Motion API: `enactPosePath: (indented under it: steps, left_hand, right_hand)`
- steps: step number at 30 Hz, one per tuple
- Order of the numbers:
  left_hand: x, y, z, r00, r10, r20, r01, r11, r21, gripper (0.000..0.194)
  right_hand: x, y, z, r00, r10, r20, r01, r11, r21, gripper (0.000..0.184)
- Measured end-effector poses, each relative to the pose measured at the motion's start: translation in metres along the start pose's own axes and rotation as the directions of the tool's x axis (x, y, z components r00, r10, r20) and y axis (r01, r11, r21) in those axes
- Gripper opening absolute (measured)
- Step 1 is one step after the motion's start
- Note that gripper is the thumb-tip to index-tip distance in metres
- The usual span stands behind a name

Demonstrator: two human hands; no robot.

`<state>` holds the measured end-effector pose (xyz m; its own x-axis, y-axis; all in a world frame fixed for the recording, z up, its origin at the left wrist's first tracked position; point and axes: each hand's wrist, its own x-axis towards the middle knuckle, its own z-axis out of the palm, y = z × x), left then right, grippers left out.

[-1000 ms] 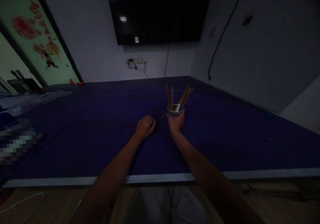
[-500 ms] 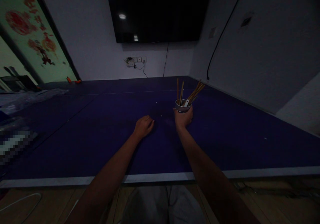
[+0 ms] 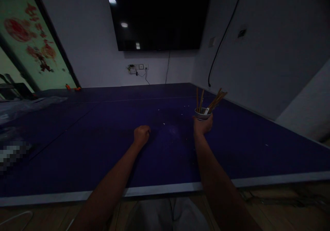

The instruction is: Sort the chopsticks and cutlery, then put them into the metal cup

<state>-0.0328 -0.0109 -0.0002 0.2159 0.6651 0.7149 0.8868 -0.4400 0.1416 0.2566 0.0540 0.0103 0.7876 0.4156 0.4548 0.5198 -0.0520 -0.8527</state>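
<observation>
My right hand (image 3: 202, 127) grips a small white cup (image 3: 202, 114) from below and behind, holding it just above the dark blue table (image 3: 103, 145). Several wooden chopsticks (image 3: 215, 100) and a white spoon stick up out of the cup. My left hand (image 3: 140, 134) rests on the table to the left of the cup, curled into a loose fist with nothing visible in it.
A black screen (image 3: 158, 14) hangs on the far wall above a power socket (image 3: 136, 67) with cables. Crumpled clear plastic (image 3: 23, 103) lies at the table's left side. The table's pale front edge (image 3: 160, 189) runs just before my lap. A wall stands close on the right.
My right hand has carried the cup of chopsticks to the right and slightly up. My left hand has curled tighter and stayed nearly in place.
</observation>
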Motion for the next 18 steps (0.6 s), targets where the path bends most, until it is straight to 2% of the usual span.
enactPosePath:
  steps: [12, 18]
  left_hand:
    - [0.0004, 0.0007, -0.0035, 0.999, -0.032, -0.028, 0.031, 0.999, -0.016, 0.029]
    - [0.0002, 0.0004, -0.0025, 1.000, 0.010, -0.028, -0.010, 1.000, 0.013, 0.028]
  right_hand:
    - [-0.0019, 0.0047, 0.0042, 0.997, 0.066, 0.044, -0.068, 0.997, 0.030, 0.089]
    - [-0.0020, 0.0064, 0.0071, 0.992, 0.102, 0.080, -0.105, 0.994, 0.035, 0.097]
